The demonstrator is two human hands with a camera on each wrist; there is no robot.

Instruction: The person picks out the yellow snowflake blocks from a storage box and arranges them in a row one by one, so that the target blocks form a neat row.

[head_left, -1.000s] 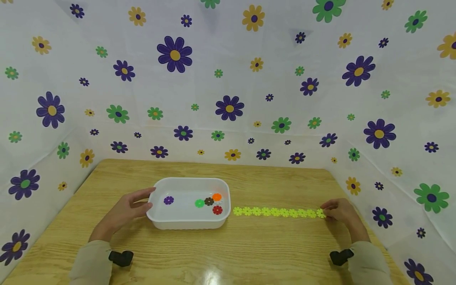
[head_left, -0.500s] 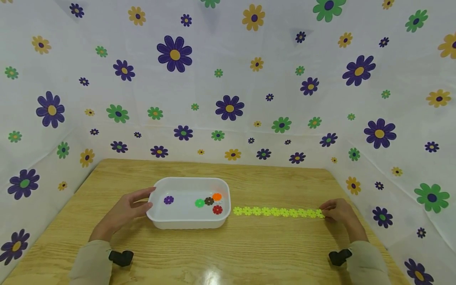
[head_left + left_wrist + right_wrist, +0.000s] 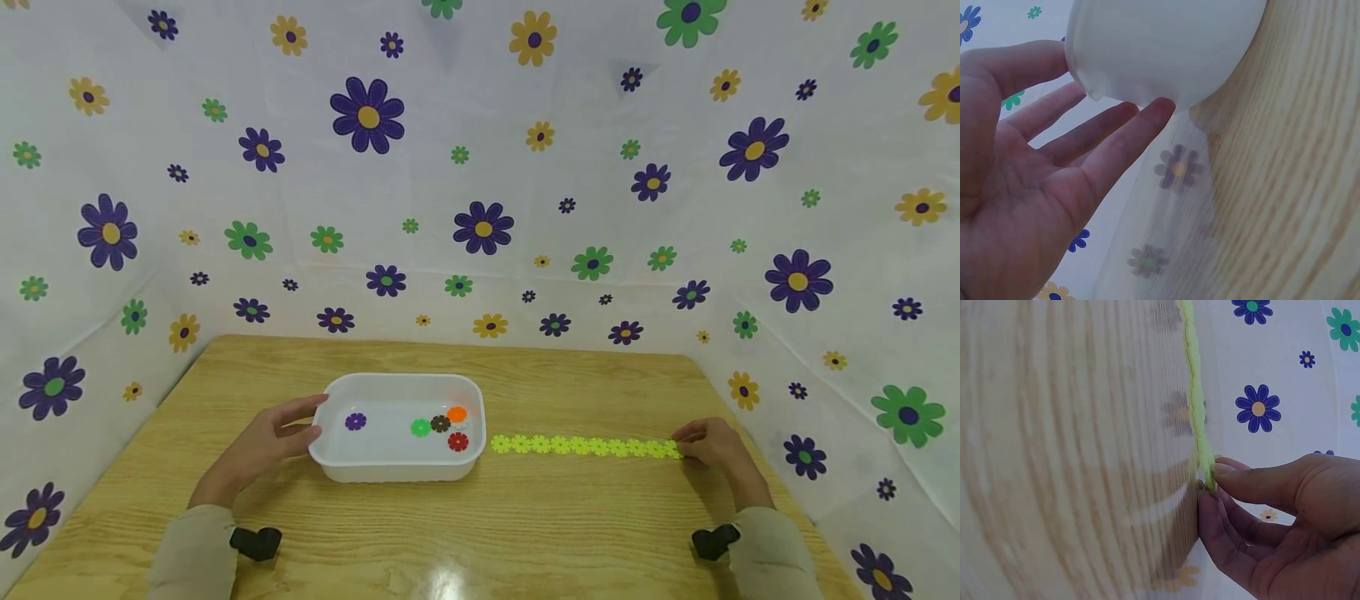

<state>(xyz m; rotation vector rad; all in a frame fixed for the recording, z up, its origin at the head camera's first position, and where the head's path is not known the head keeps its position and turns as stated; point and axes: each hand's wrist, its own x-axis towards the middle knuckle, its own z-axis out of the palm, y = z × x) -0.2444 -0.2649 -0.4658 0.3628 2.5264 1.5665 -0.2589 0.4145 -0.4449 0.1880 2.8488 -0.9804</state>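
My left hand (image 3: 258, 442) holds the left end of a white plastic tub (image 3: 397, 473), thumb and fingertips on its rim and end wall. The left wrist view shows the fingers fairly straight against the tub (image 3: 1160, 50). Inside lie several flower-shaped plastic pieces: a purple piece (image 3: 356, 422) at left, and green, brown, orange, red (image 3: 457, 442) and whitish pieces at right. From near the tub's right side, a yellow-green chain of flower-shaped pieces (image 3: 579, 446) stretches rightward. My right hand (image 3: 716, 450) pinches the chain's right end between thumb and fingers, which partly hide the last piece.
All this is on a wooden table (image 3: 450, 533). A white cloth with printed flowers (image 3: 480, 167) encloses the table at the back and both sides. The right hand is near the table's right edge. Each wrist carries a small black camera (image 3: 257, 543).
My right hand has shifted very slightly left with the chain's end. The left hand and the tub stay where they were.
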